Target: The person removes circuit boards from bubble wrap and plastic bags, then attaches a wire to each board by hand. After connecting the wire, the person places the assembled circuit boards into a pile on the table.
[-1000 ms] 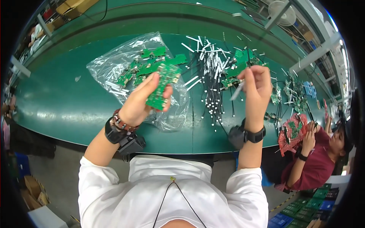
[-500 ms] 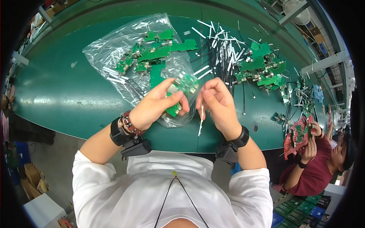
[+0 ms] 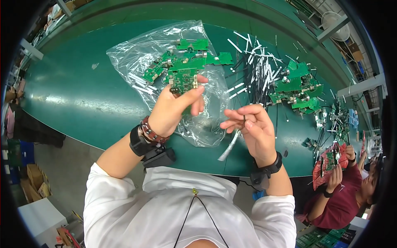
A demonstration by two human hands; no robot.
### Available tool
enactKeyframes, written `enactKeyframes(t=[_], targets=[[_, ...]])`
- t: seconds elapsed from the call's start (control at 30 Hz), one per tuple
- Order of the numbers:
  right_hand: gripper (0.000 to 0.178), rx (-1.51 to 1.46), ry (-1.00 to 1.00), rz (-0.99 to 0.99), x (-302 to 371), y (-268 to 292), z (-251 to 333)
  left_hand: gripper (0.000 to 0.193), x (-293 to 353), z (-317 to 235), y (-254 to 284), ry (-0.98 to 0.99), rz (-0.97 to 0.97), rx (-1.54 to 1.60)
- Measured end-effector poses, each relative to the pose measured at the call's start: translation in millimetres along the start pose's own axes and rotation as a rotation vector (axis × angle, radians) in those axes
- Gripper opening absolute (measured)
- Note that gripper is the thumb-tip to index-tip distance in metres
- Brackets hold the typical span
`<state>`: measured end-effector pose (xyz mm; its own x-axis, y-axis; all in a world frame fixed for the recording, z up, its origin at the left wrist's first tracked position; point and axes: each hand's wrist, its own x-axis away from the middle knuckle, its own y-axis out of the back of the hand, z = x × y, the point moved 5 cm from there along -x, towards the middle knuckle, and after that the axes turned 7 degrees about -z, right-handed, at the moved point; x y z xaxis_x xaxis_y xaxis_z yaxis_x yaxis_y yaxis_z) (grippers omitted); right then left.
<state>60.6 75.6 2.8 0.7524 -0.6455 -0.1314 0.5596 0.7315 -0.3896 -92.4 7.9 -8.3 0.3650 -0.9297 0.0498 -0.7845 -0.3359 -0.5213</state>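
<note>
My left hand (image 3: 178, 101) grips a green circuit board (image 3: 184, 80) by its edges, with connectors showing along its sides. It is held over a clear plastic bag (image 3: 206, 128) spread on the green table. More green circuit boards (image 3: 193, 44) lie on that bag just beyond. To the right, my right hand (image 3: 257, 134) pinches a thin black cable with its fingers bent. A white strip (image 3: 229, 146), blurred, hangs below those fingers and seems to belong to the cable. The two hands are apart.
A heap of black cables with white strips (image 3: 258, 68) lies beyond my right hand. Right of it sits a pile of green boards (image 3: 297, 87). Further right, a co-worker in a dark red shirt (image 3: 343, 198) handles a red bag (image 3: 324, 165). The table (image 3: 74, 111) curves along its near edge.
My left hand has moved farther from me with the board, which now faces up. My right hand has drawn apart from it, and the cable's white strip has swung. The view has shifted slightly.
</note>
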Motion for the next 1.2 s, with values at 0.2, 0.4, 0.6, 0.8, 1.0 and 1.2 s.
enactKeyframes(t=[0.2,0.4,0.6,0.8,1.0,1.2], targets=[[0.025,-0.223,-0.204,0.064,-0.5,7.8,-0.2,0.028,-3.4,-9.1,-4.2,-0.189,-0.115,-0.199],[0.028,-0.307,-0.132,0.064,-1.3,13.8,2.1,0.026,-1.3,3.2,-7.2,-0.022,0.061,-0.524],[0.022,-0.154,-0.048,0.031,-3.6,9.1,1.4,0.023,11.7,8.3,-26.0,0.083,0.077,-0.453],[0.015,0.191,0.187,0.056,-6.4,6.4,-3.8,0.018,17.4,22.6,-45.1,0.147,0.137,-0.386],[0.01,0.213,0.112,-0.046,-6.8,15.8,-6.7,0.016,12.3,30.6,-44.2,0.155,0.151,-0.463],[0.01,-0.003,0.238,-0.207,-2.7,28.5,5.1,0.01,9.6,23.6,-32.2,0.073,-0.022,-0.2]])
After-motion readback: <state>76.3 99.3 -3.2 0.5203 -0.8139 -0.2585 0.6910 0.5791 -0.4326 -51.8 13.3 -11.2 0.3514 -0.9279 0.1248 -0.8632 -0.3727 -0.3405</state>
